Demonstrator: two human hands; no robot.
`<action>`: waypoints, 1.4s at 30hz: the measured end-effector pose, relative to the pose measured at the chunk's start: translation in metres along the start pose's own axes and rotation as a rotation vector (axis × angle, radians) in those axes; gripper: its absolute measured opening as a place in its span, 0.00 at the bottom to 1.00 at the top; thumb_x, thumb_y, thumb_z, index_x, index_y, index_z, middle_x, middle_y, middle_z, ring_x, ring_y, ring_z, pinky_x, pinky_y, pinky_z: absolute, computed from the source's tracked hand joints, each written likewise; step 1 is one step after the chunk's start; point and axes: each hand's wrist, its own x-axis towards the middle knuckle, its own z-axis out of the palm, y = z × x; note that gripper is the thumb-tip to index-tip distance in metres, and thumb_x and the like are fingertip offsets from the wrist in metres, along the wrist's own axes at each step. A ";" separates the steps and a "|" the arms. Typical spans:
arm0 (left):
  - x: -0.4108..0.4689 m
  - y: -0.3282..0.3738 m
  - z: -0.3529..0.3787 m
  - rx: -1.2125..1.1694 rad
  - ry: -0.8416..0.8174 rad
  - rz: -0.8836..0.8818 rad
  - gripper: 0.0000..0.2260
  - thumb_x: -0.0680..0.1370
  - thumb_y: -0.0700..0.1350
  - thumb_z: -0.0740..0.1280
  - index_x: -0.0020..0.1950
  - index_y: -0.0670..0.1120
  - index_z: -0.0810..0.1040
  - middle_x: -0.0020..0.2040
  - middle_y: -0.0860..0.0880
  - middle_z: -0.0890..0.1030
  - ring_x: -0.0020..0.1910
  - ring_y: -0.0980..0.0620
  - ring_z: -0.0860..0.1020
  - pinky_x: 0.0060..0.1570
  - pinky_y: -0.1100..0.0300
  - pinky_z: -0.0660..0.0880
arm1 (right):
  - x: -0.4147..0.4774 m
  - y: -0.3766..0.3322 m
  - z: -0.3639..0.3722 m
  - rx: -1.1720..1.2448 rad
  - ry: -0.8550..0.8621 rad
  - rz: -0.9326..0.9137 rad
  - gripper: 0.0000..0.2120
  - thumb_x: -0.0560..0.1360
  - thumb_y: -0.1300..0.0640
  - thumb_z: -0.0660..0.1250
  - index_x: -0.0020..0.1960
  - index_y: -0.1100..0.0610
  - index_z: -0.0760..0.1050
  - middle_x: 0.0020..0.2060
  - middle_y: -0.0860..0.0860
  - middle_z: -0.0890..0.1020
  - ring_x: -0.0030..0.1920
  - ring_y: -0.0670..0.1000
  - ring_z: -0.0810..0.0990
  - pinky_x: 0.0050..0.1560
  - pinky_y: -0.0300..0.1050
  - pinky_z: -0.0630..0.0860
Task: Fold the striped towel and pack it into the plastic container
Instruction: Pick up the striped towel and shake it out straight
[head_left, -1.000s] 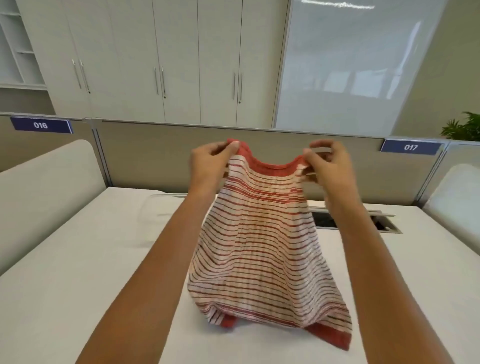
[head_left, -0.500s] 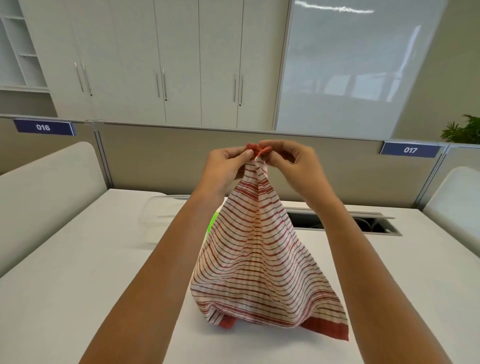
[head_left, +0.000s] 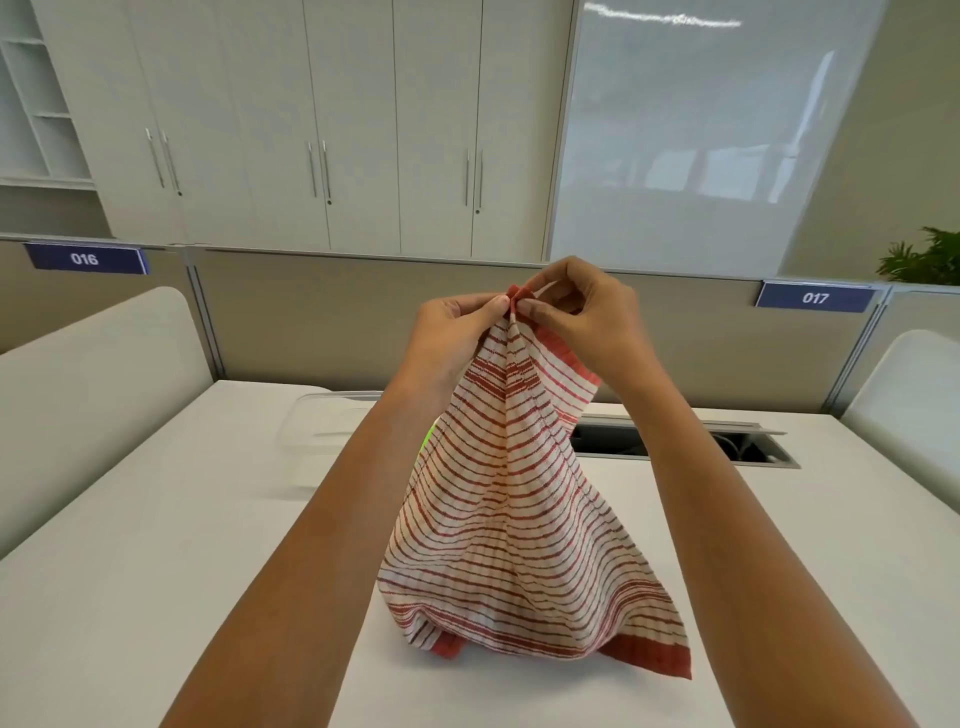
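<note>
The striped towel (head_left: 519, 530), white with red stripes and red end bands, hangs in a tent shape above the white table (head_left: 156, 571). Its lower edge rests on the table. My left hand (head_left: 457, 332) and my right hand (head_left: 582, 322) meet at the top, both pinching the towel's two upper corners together. The clear plastic container (head_left: 322, 431) lies on the table behind my left forearm, partly hidden by it. A bit of bright green shows behind the towel near the container.
An open cable slot (head_left: 748, 447) is set in the table at the back right. A grey partition (head_left: 311, 317) with signs 016 and 017 runs behind the table. White padded dividers stand at the left (head_left: 93, 395) and right (head_left: 904, 395).
My hands, held apart with the towel's top edge stretched between them, have come together, bringing the two upper corners into one pinch. The towel now hangs folded lengthwise.
</note>
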 end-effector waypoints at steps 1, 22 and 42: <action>0.000 0.001 0.000 0.004 -0.007 0.002 0.06 0.76 0.42 0.66 0.44 0.48 0.83 0.36 0.51 0.85 0.34 0.57 0.83 0.34 0.67 0.79 | 0.000 0.000 -0.001 -0.007 -0.004 -0.007 0.07 0.72 0.55 0.71 0.48 0.51 0.75 0.37 0.42 0.79 0.38 0.39 0.78 0.36 0.21 0.73; 0.000 -0.014 0.002 0.084 0.023 0.086 0.05 0.76 0.45 0.65 0.45 0.52 0.81 0.39 0.53 0.84 0.38 0.57 0.82 0.40 0.65 0.80 | 0.006 0.010 -0.002 -0.123 -0.145 -0.024 0.07 0.75 0.56 0.67 0.53 0.50 0.79 0.38 0.37 0.78 0.40 0.36 0.77 0.34 0.20 0.72; -0.050 -0.096 0.027 0.854 0.184 0.682 0.08 0.75 0.46 0.67 0.52 0.46 0.81 0.57 0.50 0.81 0.48 0.50 0.81 0.41 0.57 0.81 | 0.046 -0.045 -0.032 -0.498 0.547 -0.275 0.10 0.77 0.53 0.64 0.55 0.54 0.79 0.49 0.49 0.83 0.44 0.45 0.79 0.41 0.32 0.70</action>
